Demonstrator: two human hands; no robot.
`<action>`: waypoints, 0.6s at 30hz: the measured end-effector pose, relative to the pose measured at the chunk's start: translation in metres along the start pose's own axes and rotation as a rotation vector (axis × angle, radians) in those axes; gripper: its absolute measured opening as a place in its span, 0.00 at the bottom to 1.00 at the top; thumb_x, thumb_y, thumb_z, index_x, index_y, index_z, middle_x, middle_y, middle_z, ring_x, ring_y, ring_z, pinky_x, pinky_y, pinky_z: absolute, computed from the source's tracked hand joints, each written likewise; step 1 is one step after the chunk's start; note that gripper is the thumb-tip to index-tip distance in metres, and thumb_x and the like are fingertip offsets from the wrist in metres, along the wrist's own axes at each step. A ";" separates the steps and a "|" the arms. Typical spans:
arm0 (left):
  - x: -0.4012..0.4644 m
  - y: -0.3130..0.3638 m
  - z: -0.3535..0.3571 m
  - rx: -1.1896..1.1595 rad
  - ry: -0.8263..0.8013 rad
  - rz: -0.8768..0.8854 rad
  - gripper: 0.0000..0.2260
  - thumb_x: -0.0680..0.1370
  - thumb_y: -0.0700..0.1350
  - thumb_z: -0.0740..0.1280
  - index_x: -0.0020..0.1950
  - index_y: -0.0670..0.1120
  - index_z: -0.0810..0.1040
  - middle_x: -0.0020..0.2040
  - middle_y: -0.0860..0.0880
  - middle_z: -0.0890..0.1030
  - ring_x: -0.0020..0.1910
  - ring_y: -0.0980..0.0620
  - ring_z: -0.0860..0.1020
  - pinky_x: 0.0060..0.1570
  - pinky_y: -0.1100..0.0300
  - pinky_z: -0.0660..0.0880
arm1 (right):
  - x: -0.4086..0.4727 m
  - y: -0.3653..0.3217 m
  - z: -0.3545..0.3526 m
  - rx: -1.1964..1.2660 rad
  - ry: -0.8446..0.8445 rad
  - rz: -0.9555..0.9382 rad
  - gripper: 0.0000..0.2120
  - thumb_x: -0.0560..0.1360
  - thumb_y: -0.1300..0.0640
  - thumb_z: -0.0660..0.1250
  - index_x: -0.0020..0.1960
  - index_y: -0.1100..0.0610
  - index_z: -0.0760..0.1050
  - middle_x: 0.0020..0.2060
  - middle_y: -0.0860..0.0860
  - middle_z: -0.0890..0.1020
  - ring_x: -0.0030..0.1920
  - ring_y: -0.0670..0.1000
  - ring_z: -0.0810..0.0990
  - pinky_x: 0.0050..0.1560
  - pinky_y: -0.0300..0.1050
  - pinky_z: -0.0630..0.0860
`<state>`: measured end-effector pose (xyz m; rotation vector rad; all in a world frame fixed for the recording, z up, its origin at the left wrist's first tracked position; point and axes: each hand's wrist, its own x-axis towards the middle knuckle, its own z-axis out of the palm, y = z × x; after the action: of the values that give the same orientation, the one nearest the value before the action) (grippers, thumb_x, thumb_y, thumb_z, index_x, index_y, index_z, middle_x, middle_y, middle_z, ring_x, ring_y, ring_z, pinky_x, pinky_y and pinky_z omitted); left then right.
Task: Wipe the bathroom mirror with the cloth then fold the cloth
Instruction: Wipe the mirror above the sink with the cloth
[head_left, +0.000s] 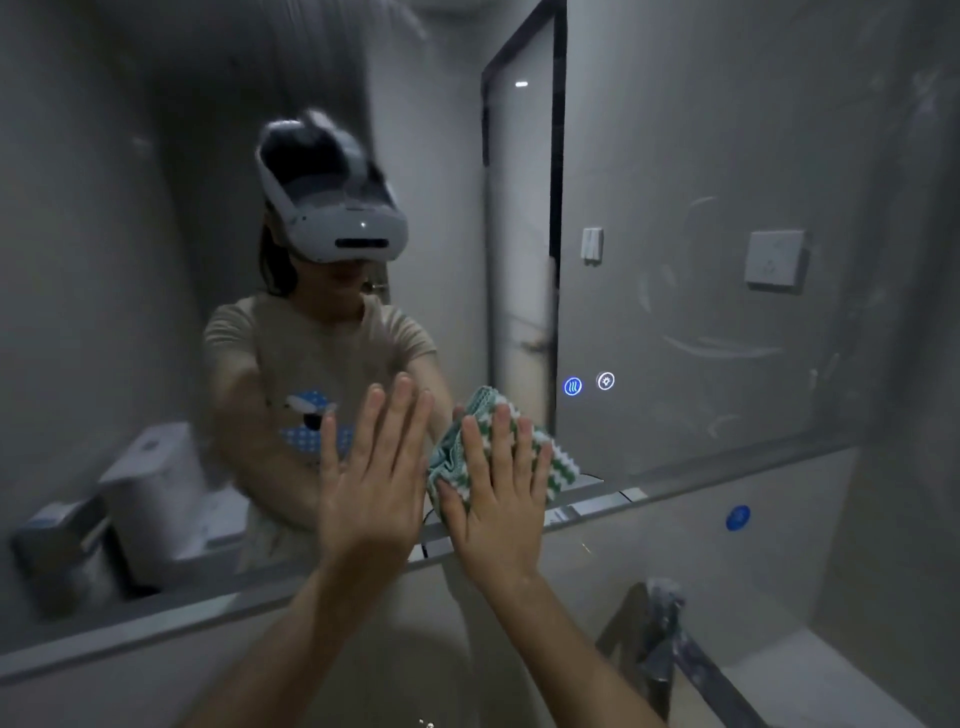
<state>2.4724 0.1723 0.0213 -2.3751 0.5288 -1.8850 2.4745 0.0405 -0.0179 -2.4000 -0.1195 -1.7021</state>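
Right hand (496, 499) flat, pressed green-white cloth (540, 457) onto mirror (727, 312) near bottom edge; left hand (371, 483) flat, bare, beside.

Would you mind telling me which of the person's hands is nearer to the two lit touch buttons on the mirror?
Right. The right hand presses the cloth to the mirror just below-left of the lit buttons; the left hand lies flat farther left.

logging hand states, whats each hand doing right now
Left hand: open, flat, holding nothing.
Right hand: open, flat, pressing the cloth against the mirror.
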 end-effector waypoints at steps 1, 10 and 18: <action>0.001 -0.001 0.000 -0.002 -0.002 0.000 0.23 0.83 0.47 0.49 0.78 0.45 0.52 0.78 0.47 0.49 0.76 0.48 0.51 0.72 0.43 0.50 | -0.002 0.003 0.000 -0.005 -0.006 -0.015 0.28 0.81 0.40 0.42 0.77 0.49 0.40 0.77 0.50 0.40 0.77 0.53 0.41 0.73 0.58 0.45; 0.004 0.000 -0.004 0.029 -0.019 -0.008 0.23 0.83 0.48 0.47 0.78 0.46 0.52 0.78 0.48 0.49 0.77 0.49 0.49 0.73 0.45 0.42 | -0.012 0.044 0.002 -0.032 0.049 -0.097 0.28 0.81 0.41 0.45 0.78 0.47 0.44 0.77 0.49 0.44 0.77 0.52 0.46 0.74 0.57 0.49; 0.037 0.011 -0.005 0.043 -0.017 0.050 0.25 0.80 0.46 0.55 0.78 0.46 0.54 0.78 0.46 0.51 0.76 0.46 0.53 0.72 0.41 0.46 | -0.012 0.098 -0.004 0.066 0.045 0.263 0.27 0.81 0.41 0.41 0.77 0.47 0.44 0.77 0.46 0.44 0.77 0.50 0.45 0.74 0.53 0.47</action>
<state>2.4720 0.1513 0.0538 -2.3270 0.5357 -1.8346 2.4839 -0.0553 -0.0385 -2.2154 0.1378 -1.6033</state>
